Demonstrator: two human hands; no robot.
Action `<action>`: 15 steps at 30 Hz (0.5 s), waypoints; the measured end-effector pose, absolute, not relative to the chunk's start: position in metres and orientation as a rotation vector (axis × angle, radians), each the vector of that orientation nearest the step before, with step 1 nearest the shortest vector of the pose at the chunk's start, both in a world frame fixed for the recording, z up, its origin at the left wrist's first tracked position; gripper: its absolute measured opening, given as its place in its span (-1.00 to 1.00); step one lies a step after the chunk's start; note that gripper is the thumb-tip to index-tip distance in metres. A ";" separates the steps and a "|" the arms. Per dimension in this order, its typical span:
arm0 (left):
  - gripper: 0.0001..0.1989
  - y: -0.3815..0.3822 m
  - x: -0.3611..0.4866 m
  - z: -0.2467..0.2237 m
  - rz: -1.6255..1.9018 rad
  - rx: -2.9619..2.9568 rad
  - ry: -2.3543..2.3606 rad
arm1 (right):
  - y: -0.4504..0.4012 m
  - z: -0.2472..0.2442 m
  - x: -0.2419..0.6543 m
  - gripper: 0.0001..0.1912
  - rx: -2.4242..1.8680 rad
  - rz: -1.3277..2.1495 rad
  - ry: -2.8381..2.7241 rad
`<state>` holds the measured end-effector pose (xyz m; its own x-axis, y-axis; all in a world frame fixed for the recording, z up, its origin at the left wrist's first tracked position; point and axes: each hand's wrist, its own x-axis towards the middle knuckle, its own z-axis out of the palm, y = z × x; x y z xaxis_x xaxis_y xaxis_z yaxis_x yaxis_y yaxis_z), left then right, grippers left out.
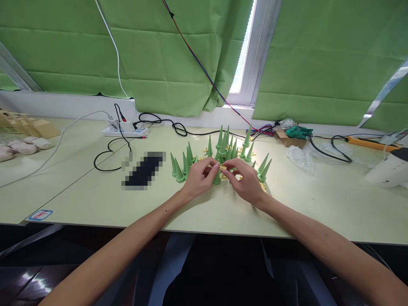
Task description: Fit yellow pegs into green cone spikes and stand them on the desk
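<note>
Several green cones [179, 173] stand in a wide cluster on the pale table, with small yellow pieces [262, 186] among them. At the front of the cluster my left hand [201, 176] and my right hand [244, 180] meet almost fingertip to fingertip. A small yellow piece [222, 167] sits between them, pinched by the fingers of both hands. Just below the fingertips a green cone part [217, 178] shows; whether the hands touch it cannot be made out.
A blurred dark flat object [145, 171] lies left of the cones. Further back are a power strip [126, 130] and black cables [180, 128]. To the right are a cardboard box [290, 139], clear plastic bags [301, 158] and a white device [388, 170].
</note>
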<state>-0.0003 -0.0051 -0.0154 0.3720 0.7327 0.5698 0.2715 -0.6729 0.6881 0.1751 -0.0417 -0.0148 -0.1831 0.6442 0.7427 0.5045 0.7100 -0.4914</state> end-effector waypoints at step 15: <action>-0.72 -0.006 0.002 -0.011 1.187 2.040 1.010 | -0.041 -0.016 0.173 -0.82 -0.949 0.386 -1.583</action>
